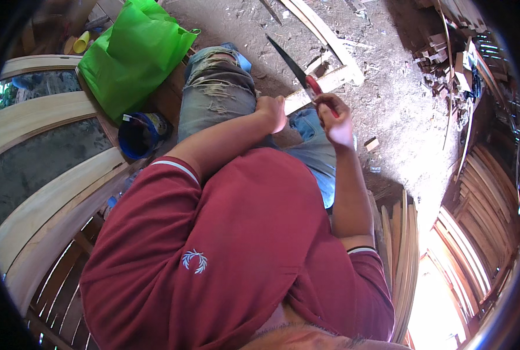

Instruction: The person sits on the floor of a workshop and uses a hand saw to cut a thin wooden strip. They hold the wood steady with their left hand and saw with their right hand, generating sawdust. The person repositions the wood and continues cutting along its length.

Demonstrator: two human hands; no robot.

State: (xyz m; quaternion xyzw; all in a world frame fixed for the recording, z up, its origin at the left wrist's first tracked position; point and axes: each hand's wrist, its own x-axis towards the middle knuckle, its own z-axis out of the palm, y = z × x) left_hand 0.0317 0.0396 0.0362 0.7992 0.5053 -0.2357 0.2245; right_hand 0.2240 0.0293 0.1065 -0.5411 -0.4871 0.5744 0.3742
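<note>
My right hand point(334, 119) is closed round the red handle of a hand saw point(287, 59). Its dark, narrowing blade points up and away to the left, above a pale wooden board point(324, 83). Whether the blade touches the wood, I cannot tell. My left hand point(270, 113) is closed at the near end of that board, by my knee, with the thumb on top and most fingers hidden. The board runs from there toward the far right, where it meets a longer pale strip point(330, 41).
A green bag point(134, 58) and a dark blue bucket point(136, 135) stand at my left, beside pale wooden frames point(44, 119). Wood scraps point(438, 58) are piled at the far right. Long wooden strips point(408, 245) lie near my right elbow, and a small block point(372, 143) rests on the dirt floor.
</note>
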